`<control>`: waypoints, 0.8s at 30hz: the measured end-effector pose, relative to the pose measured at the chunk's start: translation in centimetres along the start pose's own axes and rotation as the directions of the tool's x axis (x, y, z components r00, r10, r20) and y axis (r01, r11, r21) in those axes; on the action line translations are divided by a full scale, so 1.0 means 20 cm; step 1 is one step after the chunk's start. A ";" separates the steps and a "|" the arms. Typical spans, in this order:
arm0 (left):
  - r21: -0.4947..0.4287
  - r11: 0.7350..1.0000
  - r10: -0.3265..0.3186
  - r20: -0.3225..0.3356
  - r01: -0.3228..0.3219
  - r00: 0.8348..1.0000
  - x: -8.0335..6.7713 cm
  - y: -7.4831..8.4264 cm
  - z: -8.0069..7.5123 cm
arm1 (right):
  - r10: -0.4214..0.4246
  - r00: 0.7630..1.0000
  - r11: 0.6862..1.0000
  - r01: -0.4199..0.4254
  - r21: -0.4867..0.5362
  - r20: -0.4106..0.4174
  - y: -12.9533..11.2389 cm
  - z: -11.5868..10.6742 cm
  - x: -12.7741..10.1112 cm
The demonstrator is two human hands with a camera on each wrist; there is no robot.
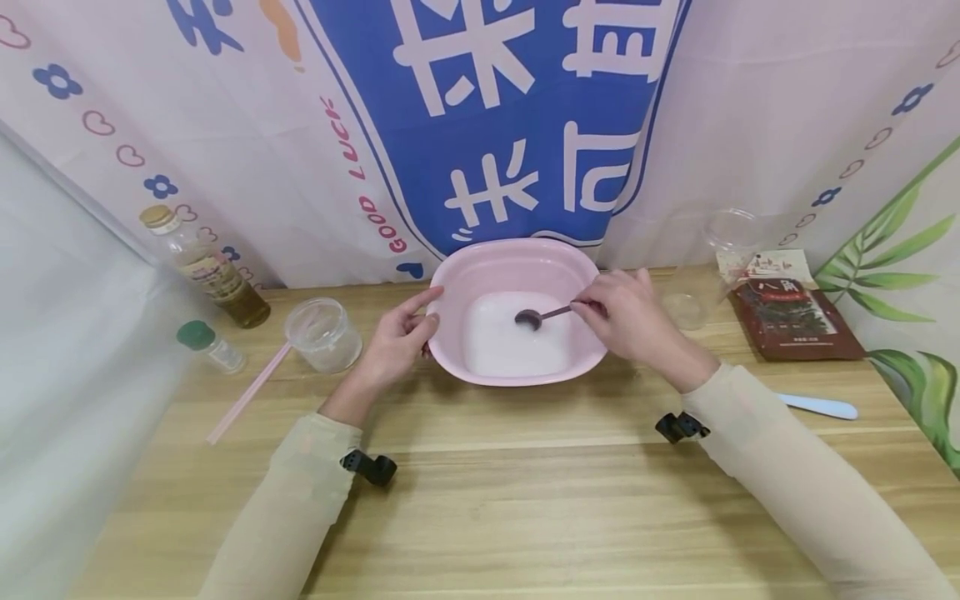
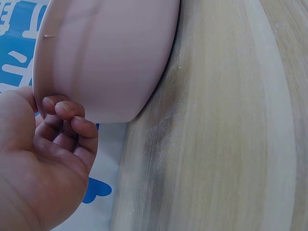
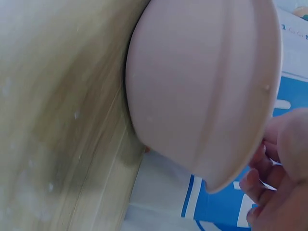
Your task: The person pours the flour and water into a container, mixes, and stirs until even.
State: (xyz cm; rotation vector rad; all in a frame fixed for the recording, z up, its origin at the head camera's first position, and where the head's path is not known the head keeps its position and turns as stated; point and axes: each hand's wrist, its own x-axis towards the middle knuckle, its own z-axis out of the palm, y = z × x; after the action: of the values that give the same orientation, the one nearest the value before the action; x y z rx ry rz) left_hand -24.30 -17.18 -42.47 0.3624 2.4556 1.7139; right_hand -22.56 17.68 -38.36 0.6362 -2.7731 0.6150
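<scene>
A pink plastic basin (image 1: 517, 277) stands on the wooden table, with a layer of white contents (image 1: 502, 346) covering its bottom. My left hand (image 1: 392, 343) grips the basin's left rim; in the left wrist view its fingers (image 2: 84, 126) curl under that rim, thumb on the other side. Over the right side of the basin, my right hand (image 1: 630, 317) pinches the handle of a small dark spoon (image 1: 529, 319). The spoon's bowl is down at the white contents. From the right wrist, the basin wall (image 3: 192, 82) hides the spoon, while the curled fingers show beyond the rim.
On the left are an oil bottle (image 1: 225, 287), a green-capped jar (image 1: 217, 350), a clear tub (image 1: 326, 342) and pink chopsticks (image 1: 249, 393). To the right stand a clear plastic container (image 1: 686, 310), a brown packet (image 1: 795, 317) and a light-blue handle (image 1: 821, 406). A printed curtain (image 1: 285, 183) hangs behind.
</scene>
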 end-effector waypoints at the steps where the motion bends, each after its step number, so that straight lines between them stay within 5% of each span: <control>1: 0.000 1.000 0.000 0.001 0.000 1.000 0.00 0.00 0.00 | -0.017 1.000 1.000 0.016 0.013 0.005 -0.01 0.00 0.00; 14: -0.007 1.000 0.000 0.003 0.000 1.000 0.00 0.00 0.00 | -0.171 0.982 0.981 0.162 0.109 0.077 -0.08 -0.01 -0.07; 24: -0.016 1.000 0.000 0.007 0.000 1.000 0.00 -0.01 0.00 | -0.091 0.993 0.993 0.085 -0.083 -0.071 -0.03 -0.01 -0.06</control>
State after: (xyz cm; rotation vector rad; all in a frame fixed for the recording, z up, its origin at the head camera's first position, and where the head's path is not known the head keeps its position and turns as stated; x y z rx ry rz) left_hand -24.39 -17.21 -42.65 0.3654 2.4354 1.7288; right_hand -21.10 17.70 -38.31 0.6995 -2.6697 0.4966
